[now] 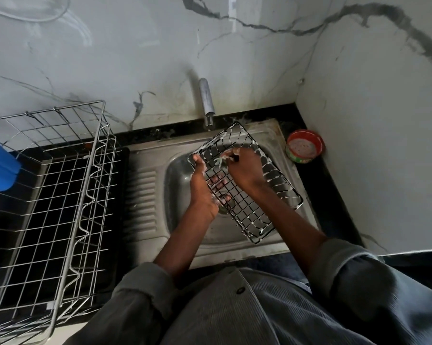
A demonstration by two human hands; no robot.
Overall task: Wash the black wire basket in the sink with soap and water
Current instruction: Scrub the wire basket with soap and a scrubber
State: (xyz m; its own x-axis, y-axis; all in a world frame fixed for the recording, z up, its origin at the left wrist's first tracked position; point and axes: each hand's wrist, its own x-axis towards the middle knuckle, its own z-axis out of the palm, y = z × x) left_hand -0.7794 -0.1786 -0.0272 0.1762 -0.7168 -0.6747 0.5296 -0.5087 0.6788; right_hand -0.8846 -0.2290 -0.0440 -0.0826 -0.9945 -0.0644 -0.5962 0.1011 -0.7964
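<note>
Tilting over sink (145, 185), soapy black wire basket (267, 195), long axis far-left to near-right

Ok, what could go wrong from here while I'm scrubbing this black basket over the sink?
1. The black wire basket is tilted and soapy, and only the left hand grips it; it could slip into the sink.
2. The right hand rubs a small scrubber between thin wires, so fingers might snag.
3. Suds could splash toward the soap tub.
</note>
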